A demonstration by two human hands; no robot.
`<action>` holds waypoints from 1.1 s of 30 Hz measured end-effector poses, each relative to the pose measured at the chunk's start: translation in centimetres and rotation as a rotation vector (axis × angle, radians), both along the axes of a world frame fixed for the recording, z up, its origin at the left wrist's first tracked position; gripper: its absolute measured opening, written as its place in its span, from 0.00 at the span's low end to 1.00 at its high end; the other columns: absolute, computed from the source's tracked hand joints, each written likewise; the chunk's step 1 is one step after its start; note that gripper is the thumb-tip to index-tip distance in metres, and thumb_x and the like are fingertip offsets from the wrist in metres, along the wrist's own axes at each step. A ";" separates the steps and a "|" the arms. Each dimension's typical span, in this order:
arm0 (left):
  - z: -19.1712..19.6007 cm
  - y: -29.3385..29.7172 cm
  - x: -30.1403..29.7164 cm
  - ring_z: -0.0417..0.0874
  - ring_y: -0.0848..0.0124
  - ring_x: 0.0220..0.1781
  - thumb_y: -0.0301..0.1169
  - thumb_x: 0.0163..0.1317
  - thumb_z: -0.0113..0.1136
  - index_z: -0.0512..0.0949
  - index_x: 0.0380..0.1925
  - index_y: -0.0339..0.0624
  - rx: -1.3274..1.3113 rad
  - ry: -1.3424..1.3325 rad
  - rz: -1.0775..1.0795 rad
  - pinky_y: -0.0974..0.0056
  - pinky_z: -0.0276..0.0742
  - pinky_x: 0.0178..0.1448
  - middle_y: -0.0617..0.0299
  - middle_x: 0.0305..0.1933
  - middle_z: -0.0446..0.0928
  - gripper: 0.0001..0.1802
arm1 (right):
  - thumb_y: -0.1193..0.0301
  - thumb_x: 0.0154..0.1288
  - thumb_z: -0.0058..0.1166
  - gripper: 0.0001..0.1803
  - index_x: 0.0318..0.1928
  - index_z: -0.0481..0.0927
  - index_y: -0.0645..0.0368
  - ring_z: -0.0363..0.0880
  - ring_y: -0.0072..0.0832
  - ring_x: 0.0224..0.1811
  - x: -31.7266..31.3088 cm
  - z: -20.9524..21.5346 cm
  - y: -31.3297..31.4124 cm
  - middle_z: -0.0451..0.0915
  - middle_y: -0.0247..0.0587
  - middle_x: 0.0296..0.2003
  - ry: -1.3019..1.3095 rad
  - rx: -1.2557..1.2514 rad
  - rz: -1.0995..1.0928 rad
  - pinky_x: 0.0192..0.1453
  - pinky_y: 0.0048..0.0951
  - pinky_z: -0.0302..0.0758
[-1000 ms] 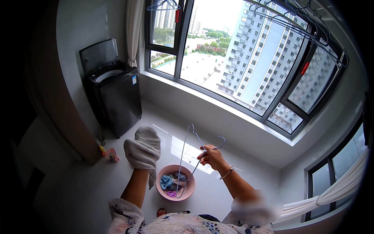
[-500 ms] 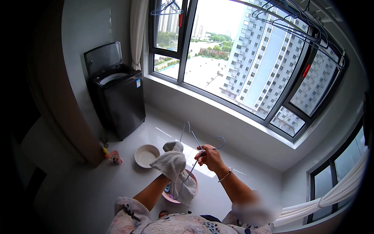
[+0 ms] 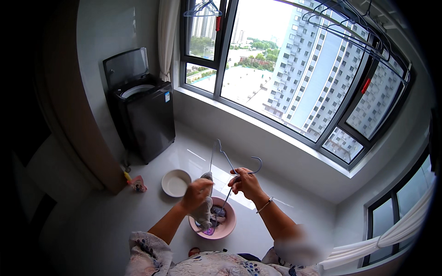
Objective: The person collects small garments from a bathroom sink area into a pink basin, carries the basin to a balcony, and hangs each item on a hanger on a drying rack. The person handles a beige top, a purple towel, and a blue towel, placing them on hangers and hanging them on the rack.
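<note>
Grey cloth has slipped off your left hand, which now grips it by the hanger your right hand holds; hanging seems underway, calling for steadiness.

I make out a thin blue-grey hanger in the right hand, gripped near its neck and turned on its side: its hook curls out to the right, one shoulder points up and away, and the other slants down toward the wearer. From where I sit, the grey cloth looks soft and bunched, caught in the left hand and drooping below it. Its upper end overlaps the hanger's long bar, though I can't tell whether it wraps around
</note>
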State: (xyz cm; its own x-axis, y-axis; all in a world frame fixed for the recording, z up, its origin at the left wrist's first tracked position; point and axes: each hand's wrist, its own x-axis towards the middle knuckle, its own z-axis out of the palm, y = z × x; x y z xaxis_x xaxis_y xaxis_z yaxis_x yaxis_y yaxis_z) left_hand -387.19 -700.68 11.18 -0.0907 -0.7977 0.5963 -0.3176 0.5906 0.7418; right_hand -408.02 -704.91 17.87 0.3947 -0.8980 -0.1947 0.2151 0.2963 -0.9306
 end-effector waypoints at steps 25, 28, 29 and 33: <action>-7.2 -4.3 7.5 0.74 0.81 0.38 0.34 0.63 0.53 0.76 0.37 0.43 0.860 0.412 -0.423 0.74 0.69 0.45 0.71 0.35 0.76 0.08 | 0.63 0.70 0.33 0.17 0.42 0.68 0.66 0.70 0.23 0.09 -4.3 1.3 0.9 0.76 0.47 0.19 0.011 0.036 0.127 0.12 0.21 0.67; -2.7 -5.2 3.7 0.72 0.82 0.36 0.32 0.64 0.52 0.75 0.36 0.42 0.812 0.484 -0.365 0.76 0.69 0.43 0.71 0.33 0.74 0.07 | 0.63 0.69 0.33 0.18 0.41 0.69 0.66 0.71 0.22 0.10 -4.7 1.3 1.4 0.77 0.45 0.18 0.041 0.060 0.151 0.13 0.20 0.69; -1.7 -5.8 2.3 0.72 0.83 0.34 0.32 0.63 0.53 0.76 0.36 0.42 0.742 0.524 -0.296 0.76 0.69 0.41 0.71 0.31 0.74 0.07 | 0.63 0.69 0.33 0.18 0.41 0.69 0.66 0.71 0.22 0.10 -4.6 1.1 1.5 0.77 0.44 0.18 0.048 0.066 0.167 0.13 0.19 0.69; 1.8 -8.3 -0.2 0.75 0.71 0.28 0.30 0.55 0.59 0.75 0.32 0.37 0.324 0.021 0.217 0.69 0.72 0.37 0.60 0.26 0.75 0.09 | 0.64 0.71 0.31 0.18 0.42 0.71 0.64 0.73 0.22 0.11 -3.9 0.7 2.3 0.77 0.43 0.19 0.053 0.053 0.231 0.14 0.18 0.70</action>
